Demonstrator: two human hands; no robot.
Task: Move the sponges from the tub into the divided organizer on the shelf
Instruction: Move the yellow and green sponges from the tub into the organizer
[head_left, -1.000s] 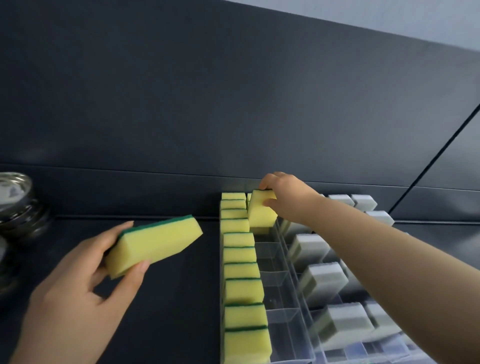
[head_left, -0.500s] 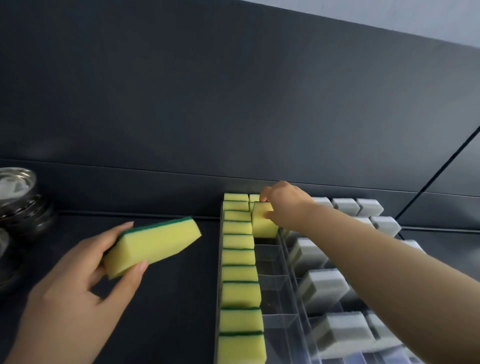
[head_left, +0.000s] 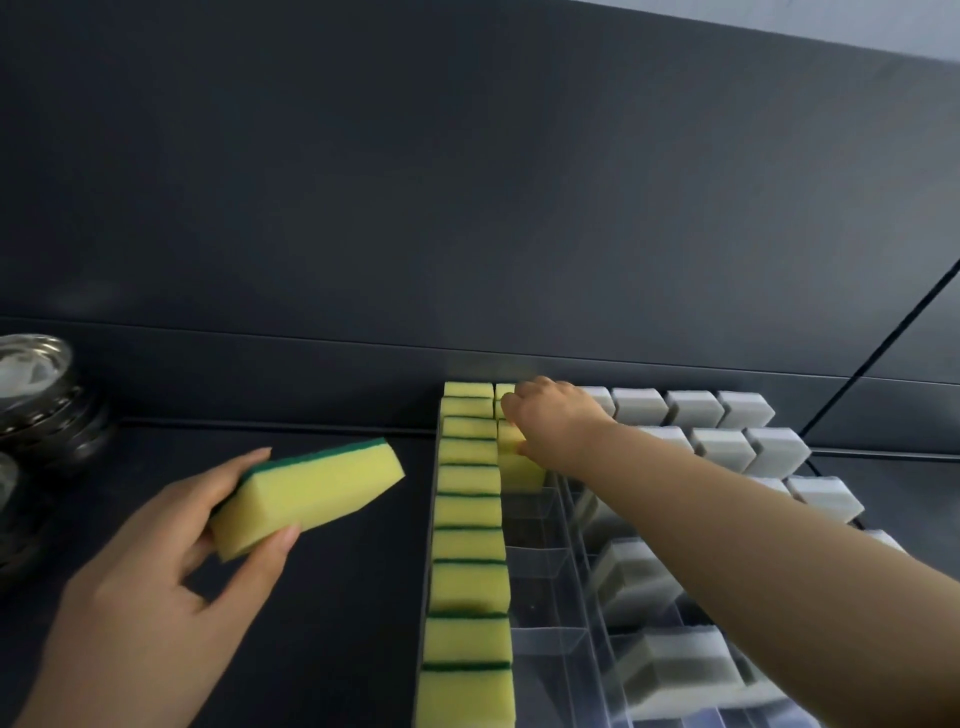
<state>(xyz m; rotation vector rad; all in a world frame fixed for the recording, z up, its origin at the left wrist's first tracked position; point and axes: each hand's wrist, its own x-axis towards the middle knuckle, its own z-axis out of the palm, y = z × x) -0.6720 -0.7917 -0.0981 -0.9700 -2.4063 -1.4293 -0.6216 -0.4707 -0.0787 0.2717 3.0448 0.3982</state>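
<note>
1. Back panel (head_left: 467, 208): dark, matt, and filling most of the view. A strip of pale wall (head_left: 857, 21) shows above it at the upper right.

2. Shelf (head_left: 337, 597): a dark surface running up to the panel.

3. Divided organizer (head_left: 545, 558): clear plastic, standing on the right half of the shelf, with its far end against the panel. It is split into columns of small compartments.
- Leftmost column: a line of yellow sponges (head_left: 467, 545) with green scouring layers, set on edge one behind another from near end to far end.
- Second column: one yellow sponge (head_left: 503, 392) at the far end. Just in front of it is the seated sponge (head_left: 519, 465), upright in its compartment.
- Columns to the right: grey-and-white sponges (head_left: 693, 408), several of them tilted. The forearm partly hides them.

4. Right hand (head_left: 556, 415): reaches over the organizer and grasps the top of the seated sponge with curled fingers.

5. Left hand (head_left: 156, 587): raised above the shelf, left of the organizer. It grasps the held sponge (head_left: 311, 488) by one end, between fingers and thumb. This sponge is yellow, green face up, and well apart from the organizer.

6. Metal bowls (head_left: 36, 395): stacked at the far left edge of the shelf.
</note>
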